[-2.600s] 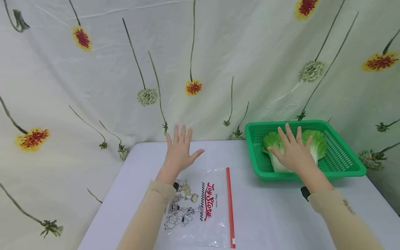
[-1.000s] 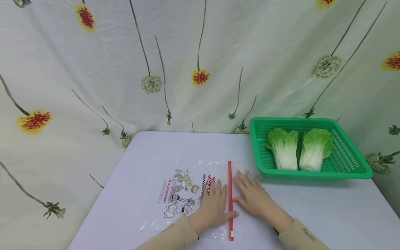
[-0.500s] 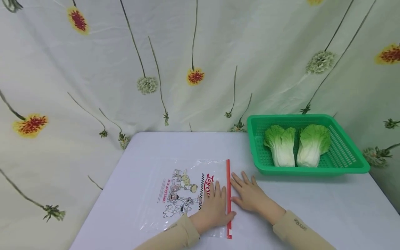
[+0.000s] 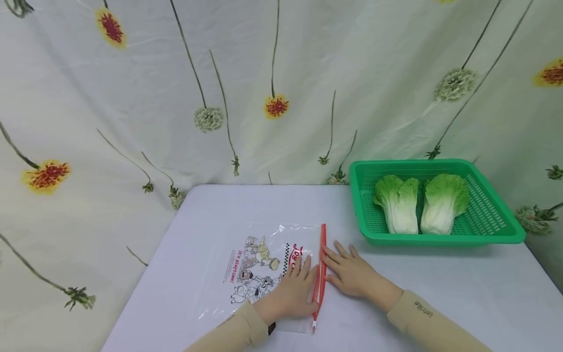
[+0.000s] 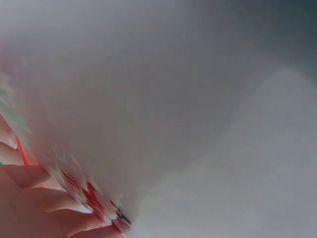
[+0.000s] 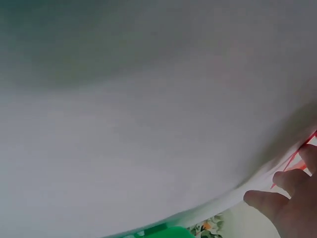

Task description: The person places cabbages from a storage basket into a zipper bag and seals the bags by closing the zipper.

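Head view: the left hand (image 4: 291, 289), fingers slightly apart, apparently steadies the clear printed zip bag (image 4: 259, 261) on the table (image 4: 396, 266); the right hand (image 4: 354, 274), fingers spread, likely braces its red zip strip (image 4: 323, 237). Left wrist: fingers extended. Right wrist: fingers separated.

From the near side, the head camera is looking forward and down over the table (image 4: 228, 203) to the far curtain (image 4: 303, 49); both wrist cameras are facing the table closely, sharing the red strip (image 4: 323, 237) with the head view.

Beige sleeves (image 4: 433, 315) with dark lettering (image 4: 423, 309), black band (image 4: 271, 328) by left cuff (image 4: 254, 319)
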Available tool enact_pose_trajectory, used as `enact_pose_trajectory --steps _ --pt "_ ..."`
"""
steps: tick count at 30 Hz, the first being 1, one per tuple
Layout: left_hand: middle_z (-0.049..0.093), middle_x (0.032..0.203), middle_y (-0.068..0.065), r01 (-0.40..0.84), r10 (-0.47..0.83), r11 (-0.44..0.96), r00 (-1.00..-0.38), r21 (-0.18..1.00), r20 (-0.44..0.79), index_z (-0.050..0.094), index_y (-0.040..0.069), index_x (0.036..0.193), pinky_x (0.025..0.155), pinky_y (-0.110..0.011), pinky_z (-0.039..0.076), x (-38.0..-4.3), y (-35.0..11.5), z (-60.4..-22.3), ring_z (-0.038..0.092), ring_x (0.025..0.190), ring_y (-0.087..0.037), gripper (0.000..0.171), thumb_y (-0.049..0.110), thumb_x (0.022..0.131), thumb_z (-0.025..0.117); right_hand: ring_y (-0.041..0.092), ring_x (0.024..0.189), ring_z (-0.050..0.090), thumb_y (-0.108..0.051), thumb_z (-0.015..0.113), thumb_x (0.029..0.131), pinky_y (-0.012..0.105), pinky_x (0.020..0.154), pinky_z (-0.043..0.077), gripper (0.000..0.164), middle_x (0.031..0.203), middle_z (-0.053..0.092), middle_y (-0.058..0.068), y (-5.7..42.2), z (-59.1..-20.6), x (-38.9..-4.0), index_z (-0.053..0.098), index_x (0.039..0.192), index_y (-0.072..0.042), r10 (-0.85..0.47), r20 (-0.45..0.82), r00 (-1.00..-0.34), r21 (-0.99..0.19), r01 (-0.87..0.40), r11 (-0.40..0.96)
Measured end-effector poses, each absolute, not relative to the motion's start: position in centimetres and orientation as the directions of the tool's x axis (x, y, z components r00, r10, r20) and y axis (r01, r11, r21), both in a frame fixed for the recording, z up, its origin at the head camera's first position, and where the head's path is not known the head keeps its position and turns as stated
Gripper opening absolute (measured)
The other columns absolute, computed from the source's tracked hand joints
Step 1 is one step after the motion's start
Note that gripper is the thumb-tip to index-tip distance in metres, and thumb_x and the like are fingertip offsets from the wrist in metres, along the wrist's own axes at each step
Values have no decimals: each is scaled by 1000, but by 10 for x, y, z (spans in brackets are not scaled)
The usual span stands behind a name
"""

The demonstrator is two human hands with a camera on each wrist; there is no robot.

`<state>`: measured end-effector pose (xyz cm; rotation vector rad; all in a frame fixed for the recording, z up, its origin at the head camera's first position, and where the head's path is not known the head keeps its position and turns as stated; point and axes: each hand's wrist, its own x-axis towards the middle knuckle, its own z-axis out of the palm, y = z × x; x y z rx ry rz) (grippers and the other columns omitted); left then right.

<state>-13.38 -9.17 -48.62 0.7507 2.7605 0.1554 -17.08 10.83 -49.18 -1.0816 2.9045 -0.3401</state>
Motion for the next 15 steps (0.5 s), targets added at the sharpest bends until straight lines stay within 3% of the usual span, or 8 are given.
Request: enact_pose_trajectory --steps 6,9,12,15 --pt "20 162 -21 495 531 846 -816 199 -226 31 6 154 120 -54 23 -134 -97 -486 16 150 -42 86 48 86 64 47 142 32 -38 57 96 71 110 25 60 151 46 17 95 -495 -176 50 142 0 -597 3 -802 -270 -575 772" --pt "27 160 -19 464 506 857 -842 226 -189 40 6 149 119 -53 27 -133 -94 -486 22 149 -40 80 46 86 68 49 143 31 -37 59 94 70 111 24 62 151 44 20 90 -494 -177 49 141 2 -578 -27 -815 -298 -546 783" --pt "40 153 -18 414 460 865 -880 285 -118 57 5 130 115 -49 35 -133 -90 -486 34 144 -37 58 35 84 74 49 143 30 -36 60 94 69 112 25 59 150 45 21 87 -493 -177 52 139 2 -577 -51 -815 -316 -534 784" --pt "50 144 -16 374 413 858 -910 351 -42 64 6 100 107 -43 46 -132 -88 -484 49 133 -33 27 21 81 77 49 142 31 -32 62 94 68 112 26 55 148 46 22 87 -492 -176 54 137 2 -589 -58 -806 -344 -538 770"
